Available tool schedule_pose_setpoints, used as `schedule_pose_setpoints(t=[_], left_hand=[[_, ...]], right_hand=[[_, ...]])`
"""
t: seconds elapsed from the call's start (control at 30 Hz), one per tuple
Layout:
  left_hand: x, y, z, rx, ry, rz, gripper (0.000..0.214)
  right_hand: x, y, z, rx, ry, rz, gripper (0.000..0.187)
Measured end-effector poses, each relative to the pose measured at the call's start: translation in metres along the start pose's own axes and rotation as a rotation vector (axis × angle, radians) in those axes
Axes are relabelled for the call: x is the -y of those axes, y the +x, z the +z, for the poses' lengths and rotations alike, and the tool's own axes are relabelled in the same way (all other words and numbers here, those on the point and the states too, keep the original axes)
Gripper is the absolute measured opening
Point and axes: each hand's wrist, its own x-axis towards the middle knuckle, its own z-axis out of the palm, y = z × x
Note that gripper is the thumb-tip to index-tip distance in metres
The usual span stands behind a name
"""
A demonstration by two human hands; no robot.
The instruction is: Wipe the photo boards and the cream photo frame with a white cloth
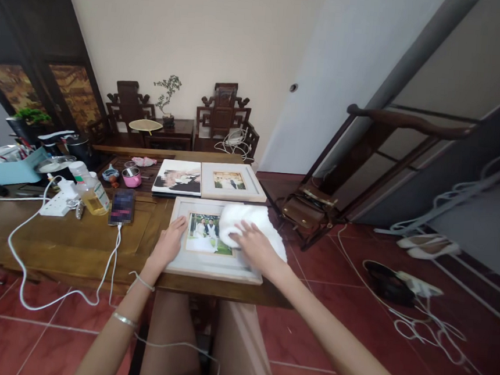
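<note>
A white-framed photo lies flat at the near edge of a wooden table. My left hand rests flat on the frame's left border, fingers stretched out. My right hand presses a white cloth onto the right part of the frame, fingers spread over the cloth. The cloth hides the picture's right side. Behind it lie a second white-framed photo and a photo print on canvas side by side.
On the table's left stand a phone on a white cable, a power strip, a bottle of yellow liquid, a pink cup and clutter. Carved chairs line the far wall. Cables lie on the red tile floor.
</note>
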Motion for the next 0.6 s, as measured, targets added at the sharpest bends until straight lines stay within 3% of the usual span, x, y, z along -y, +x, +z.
schedule_pose_setpoints(t=[0.17, 0.27, 0.37, 0.47, 0.6], left_hand=[[-0.001, 0.0, 0.0, 0.005, -0.007, 0.001, 0.069], [-0.004, 0.0, -0.002, 0.021, 0.006, -0.013, 0.067], [-0.005, -0.001, -0.005, 0.03, 0.021, -0.027, 0.066], [-0.005, -0.001, -0.007, 0.037, 0.02, -0.011, 0.065], [-0.004, -0.001, -0.007, 0.038, 0.01, -0.011, 0.063]], right_hand=[[0.022, -0.07, -0.028, 0.23, 0.241, -0.131, 0.069], [0.032, -0.08, -0.028, 0.255, 0.309, -0.109, 0.071], [0.034, -0.055, -0.01, 0.146, 0.271, -0.035, 0.071], [0.022, -0.004, 0.007, 0.006, 0.138, 0.055, 0.066], [0.003, 0.064, 0.012, -0.081, -0.002, 0.163, 0.059]])
